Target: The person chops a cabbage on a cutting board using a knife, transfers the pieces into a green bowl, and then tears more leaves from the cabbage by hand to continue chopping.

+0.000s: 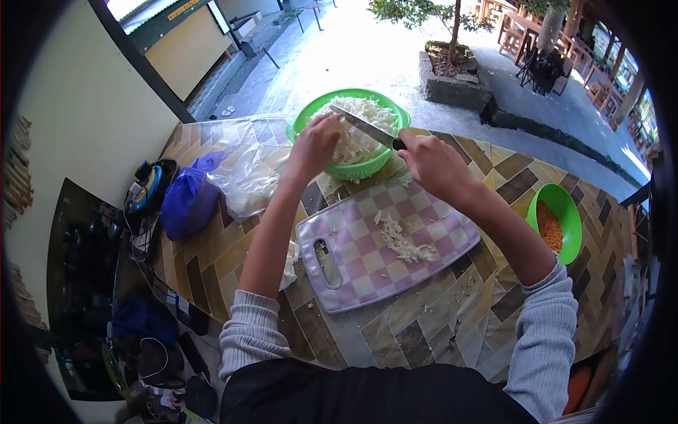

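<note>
My right hand (432, 164) grips the dark handle of a kitchen knife (369, 130), its blade pointing up and left over a green colander (361, 169). A heap of finely shredded pale vegetable (367, 113), which looks like cabbage, fills the colander. My left hand (316, 145) is at the colander's left side, fingers curled in close to the blade's tip; what they hold, if anything, is hidden. Nearer to me lies a pink-and-white checked cutting board (353, 237) with an oval handle hole. Some shreds (406, 244) are scattered on it.
On the right stands a green bowl (573, 226) with orange crumbly contents. Left of the board are a clear plastic bag (247, 185) and a blue plastic bag (189, 201). Shreds dot the tile-patterned tabletop (395, 339). A planter (455, 88) stands beyond the table.
</note>
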Tool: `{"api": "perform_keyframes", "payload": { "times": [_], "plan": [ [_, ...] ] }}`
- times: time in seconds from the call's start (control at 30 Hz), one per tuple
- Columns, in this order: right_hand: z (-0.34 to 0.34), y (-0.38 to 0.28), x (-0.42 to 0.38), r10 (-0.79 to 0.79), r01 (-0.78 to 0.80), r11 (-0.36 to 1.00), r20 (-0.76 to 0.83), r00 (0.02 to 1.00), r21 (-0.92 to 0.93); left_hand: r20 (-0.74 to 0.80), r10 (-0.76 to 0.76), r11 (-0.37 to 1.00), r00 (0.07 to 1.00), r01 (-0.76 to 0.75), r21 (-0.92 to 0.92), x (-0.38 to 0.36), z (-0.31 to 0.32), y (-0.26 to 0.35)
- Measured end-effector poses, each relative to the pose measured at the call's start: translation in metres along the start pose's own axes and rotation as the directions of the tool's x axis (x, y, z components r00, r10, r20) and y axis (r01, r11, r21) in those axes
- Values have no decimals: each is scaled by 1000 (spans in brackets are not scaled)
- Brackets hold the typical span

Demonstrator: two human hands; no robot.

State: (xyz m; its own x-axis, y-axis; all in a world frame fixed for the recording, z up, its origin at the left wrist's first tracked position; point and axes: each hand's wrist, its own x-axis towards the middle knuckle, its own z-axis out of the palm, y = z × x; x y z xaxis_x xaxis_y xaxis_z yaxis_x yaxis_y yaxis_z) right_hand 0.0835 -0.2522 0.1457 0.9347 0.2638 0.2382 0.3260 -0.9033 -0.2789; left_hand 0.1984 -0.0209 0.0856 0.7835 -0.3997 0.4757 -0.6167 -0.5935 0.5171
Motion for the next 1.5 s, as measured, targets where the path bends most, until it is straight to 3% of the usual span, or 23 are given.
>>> {"api": "perform_keyframes", "payload": {
  "times": [0.1, 0.2, 0.23, 0.33, 0.43, 0.5, 0.53, 0.63, 0.77, 0.87, 0.97, 1.03, 1.1, 1.2, 1.3, 1.4, 1.43, 1.5],
  "plan": [
    [-4, 3, 9, 17, -17, 1000, 6, 1000, -15, -64, -64, 992, 996, 70, 104, 10, -7, -11],
    [-7, 4, 13, 41, -45, 998, -84, 996, -37, -132, -120, 988, 984, 131, 80, 12, -9, -17],
    [-6, 6, 14, 38, -41, 998, -48, 998, -51, -143, -154, 984, 978, 164, 64, 12, -9, -17],
    [-2, 9, 14, 36, -35, 997, 12, 999, -68, 77, -16, 998, 997, 12, 64, 9, 0, -18],
    [-4, 6, 8, 9, -11, 998, -31, 999, -62, -71, -33, 989, 997, 43, 144, 9, 8, -10],
    [-1, 9, 1, -49, 43, 996, -66, 997, -78, 176, -107, 971, 979, 65, 230, 12, 5, -7],
    [-2, 10, -2, -36, 33, 998, -57, 998, -54, 296, -152, 959, 943, 69, 273, 11, 3, -4],
    [-12, 13, -10, -4, 7, 999, -74, 997, 38, 144, -92, 965, 985, 52, 258, 13, -3, 11],
    [-32, 16, -39, 96, -74, 966, -80, 992, 248, 129, -30, 971, 991, -1, 238, 9, -19, 44],
    [-35, 26, -70, 213, -140, 890, -124, 969, 434, -12, 186, 958, 982, -179, 223, 1, -21, 58],
    [-32, 37, -106, 368, -195, 732, -138, 920, 653, -36, 255, 965, 966, -253, 66, -21, -15, 88],
    [-22, 51, -130, 489, -273, 586, -64, 870, 763, 90, 243, 967, 966, -233, -102, -39, 5, 96],
    [2, 70, -147, 506, -290, 546, -34, 862, 786, 279, 208, 969, 937, -158, -193, -55, 28, 100],
    [26, 73, -168, 514, -349, 496, 55, 856, 795, 154, 220, 973, 963, -204, -111, -68, 94, 76],
    [39, 62, -175, 499, -415, 601, 85, 862, 683, 504, -16, 1000, 864, 11, 14, -60, 105, 88],
    [59, 68, -176, 333, -244, 841, -106, 937, 483, 378, 246, 964, 893, -186, -188, -70, 103, 89],
    [60, 67, -175, 330, -261, 850, -78, 941, 457, 333, 321, 937, 887, -247, -247, -76, 100, 87],
    [60, 65, -170, 329, -297, 866, -12, 944, 404, 257, 214, 943, 942, -131, -305, -87, 85, 86]
  ]
}}
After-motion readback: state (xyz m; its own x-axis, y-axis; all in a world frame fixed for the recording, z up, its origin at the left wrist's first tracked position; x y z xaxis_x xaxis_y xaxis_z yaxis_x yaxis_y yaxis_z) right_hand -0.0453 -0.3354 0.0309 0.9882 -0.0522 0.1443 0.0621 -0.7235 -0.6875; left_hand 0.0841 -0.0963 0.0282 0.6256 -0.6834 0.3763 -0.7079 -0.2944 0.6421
